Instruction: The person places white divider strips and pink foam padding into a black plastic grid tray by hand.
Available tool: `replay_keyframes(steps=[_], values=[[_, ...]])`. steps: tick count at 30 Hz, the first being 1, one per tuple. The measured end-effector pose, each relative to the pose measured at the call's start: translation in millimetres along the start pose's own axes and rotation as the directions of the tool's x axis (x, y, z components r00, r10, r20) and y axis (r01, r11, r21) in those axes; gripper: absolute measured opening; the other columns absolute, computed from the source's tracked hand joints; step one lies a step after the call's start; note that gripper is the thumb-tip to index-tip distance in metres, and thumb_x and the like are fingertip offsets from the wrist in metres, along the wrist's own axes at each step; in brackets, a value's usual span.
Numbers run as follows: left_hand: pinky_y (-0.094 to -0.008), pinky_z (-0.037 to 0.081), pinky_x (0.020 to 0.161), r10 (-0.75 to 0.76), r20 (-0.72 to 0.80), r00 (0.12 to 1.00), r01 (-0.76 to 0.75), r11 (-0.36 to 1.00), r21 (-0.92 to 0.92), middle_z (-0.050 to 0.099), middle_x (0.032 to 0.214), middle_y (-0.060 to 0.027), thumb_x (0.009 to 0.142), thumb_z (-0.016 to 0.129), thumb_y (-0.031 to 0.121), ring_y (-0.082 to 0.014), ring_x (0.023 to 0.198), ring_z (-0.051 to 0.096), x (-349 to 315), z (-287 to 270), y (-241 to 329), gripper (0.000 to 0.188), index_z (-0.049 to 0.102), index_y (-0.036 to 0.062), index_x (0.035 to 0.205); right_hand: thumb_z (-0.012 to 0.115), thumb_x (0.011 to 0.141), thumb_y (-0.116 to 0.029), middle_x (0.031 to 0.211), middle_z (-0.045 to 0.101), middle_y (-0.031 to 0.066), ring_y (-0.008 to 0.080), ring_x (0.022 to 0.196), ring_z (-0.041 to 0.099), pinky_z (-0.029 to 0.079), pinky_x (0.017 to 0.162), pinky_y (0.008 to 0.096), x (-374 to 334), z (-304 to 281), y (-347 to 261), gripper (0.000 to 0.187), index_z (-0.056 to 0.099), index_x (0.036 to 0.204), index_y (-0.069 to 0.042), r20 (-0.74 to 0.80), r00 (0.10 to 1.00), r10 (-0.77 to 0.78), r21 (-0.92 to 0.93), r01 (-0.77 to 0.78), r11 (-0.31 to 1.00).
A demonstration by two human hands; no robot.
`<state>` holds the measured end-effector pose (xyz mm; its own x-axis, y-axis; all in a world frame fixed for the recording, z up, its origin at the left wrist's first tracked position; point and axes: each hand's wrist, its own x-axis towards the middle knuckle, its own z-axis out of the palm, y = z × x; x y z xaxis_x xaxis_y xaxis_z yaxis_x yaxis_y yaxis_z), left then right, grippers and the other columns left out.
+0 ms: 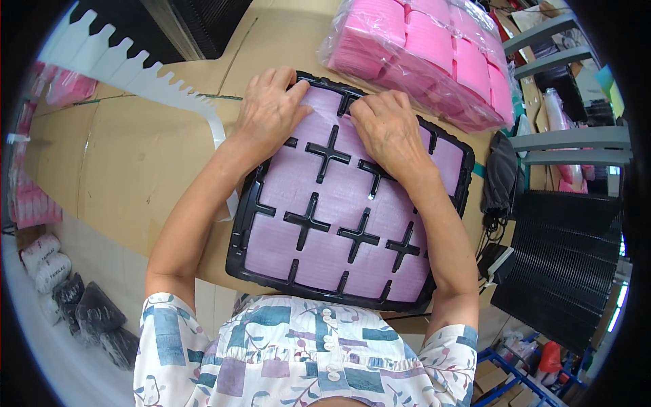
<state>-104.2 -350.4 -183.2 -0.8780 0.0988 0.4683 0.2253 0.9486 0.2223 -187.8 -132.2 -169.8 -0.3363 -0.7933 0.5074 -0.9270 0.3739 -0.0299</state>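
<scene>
A black plastic tray [252, 277] with raised cross-shaped dividers lies tilted on the table in front of me. Pink foam [325, 180] fills it, and the black crosses show through. At the tray's far left corner, my left hand [269, 112] curls its fingers over the rim while its thumb rests on the foam. My right hand [390, 129] is at the far edge, right of the middle, with its fingers bent and close together on the foam beside a divider. What lies under those fingertips is hidden.
Beyond the tray sits a clear bag of stacked pink foam pieces [427, 51]. A white toothed strip [129, 71] curves across the cardboard-covered table [142, 169] at left. Stacked black trays [559, 261] stand at right, near a dark pouch [500, 169] and grey bars [569, 141].
</scene>
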Motion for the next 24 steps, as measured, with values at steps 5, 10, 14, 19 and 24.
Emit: replay_keyframes(steps=[5, 10, 14, 19, 24], values=[[-0.0423, 0.040, 0.091, -0.071, 0.027, 0.997, 0.073, 0.996, -0.048, 0.056, 0.106, -0.0115, 0.083, 0.073, 0.018, -0.0302, 0.103, 0.052, 2, 1, -1, 0.028, 0.065, 0.0046, 0.107, 0.071, 0.083, -0.017, 0.083, 0.065, 0.0157, 0.0311, 0.088, 0.063, 0.042, 0.089, 0.0432, 4, -13, -7, 0.019, 0.063, 0.092, -0.003, 0.142, 0.964, 0.223, 0.134, -0.242, 0.961], [-0.0408, 0.038, 0.091, -0.101, 0.038, 0.994, 0.105, 0.986, -0.128, 0.055, 0.104, -0.0099, 0.082, 0.073, 0.016, -0.0291, 0.103, 0.052, 7, 5, -8, 0.023, 0.064, 0.0059, 0.101, 0.072, 0.083, -0.020, 0.088, 0.068, 0.0149, 0.0310, 0.093, 0.063, 0.041, 0.090, 0.0428, 6, -20, 1, 0.023, 0.069, 0.098, -0.004, 0.371, 0.894, 0.251, 0.199, -0.341, 0.919], [-0.0395, 0.036, 0.091, -0.070, 0.054, 0.996, 0.076, 0.989, -0.126, 0.055, 0.101, -0.0087, 0.085, 0.069, 0.015, -0.0279, 0.103, 0.052, 9, 4, -6, 0.016, 0.062, 0.0061, 0.097, 0.071, 0.084, -0.019, 0.091, 0.069, 0.0138, 0.0305, 0.096, 0.062, 0.041, 0.089, 0.0416, 3, -15, 3, 0.022, 0.070, 0.098, -0.004, 0.370, 0.901, 0.225, 0.256, -0.332, 0.908], [-0.0383, 0.036, 0.091, 0.028, 0.044, 0.999, -0.019, 0.981, -0.191, 0.056, 0.099, -0.0084, 0.090, 0.062, 0.012, -0.0264, 0.100, 0.053, 6, 0, -2, 0.010, 0.060, 0.0057, 0.097, 0.070, 0.085, -0.019, 0.087, 0.069, 0.0144, 0.0313, 0.091, 0.064, 0.042, 0.088, 0.0417, 5, -19, 0, 0.021, 0.069, 0.098, -0.003, 0.401, 0.889, 0.223, 0.261, -0.344, 0.902], [-0.0371, 0.035, 0.091, 0.045, 0.177, 0.983, 0.013, 0.950, -0.313, 0.053, 0.090, -0.0069, 0.097, 0.055, 0.012, -0.0247, 0.093, 0.053, 5, -3, -7, 0.007, 0.055, 0.0055, 0.098, 0.071, 0.085, -0.020, 0.084, 0.069, 0.0145, 0.0320, 0.089, 0.064, 0.042, 0.087, 0.0417, 7, -21, -2, 0.022, 0.068, 0.097, -0.002, 0.418, 0.881, 0.222, 0.238, -0.342, 0.909]])
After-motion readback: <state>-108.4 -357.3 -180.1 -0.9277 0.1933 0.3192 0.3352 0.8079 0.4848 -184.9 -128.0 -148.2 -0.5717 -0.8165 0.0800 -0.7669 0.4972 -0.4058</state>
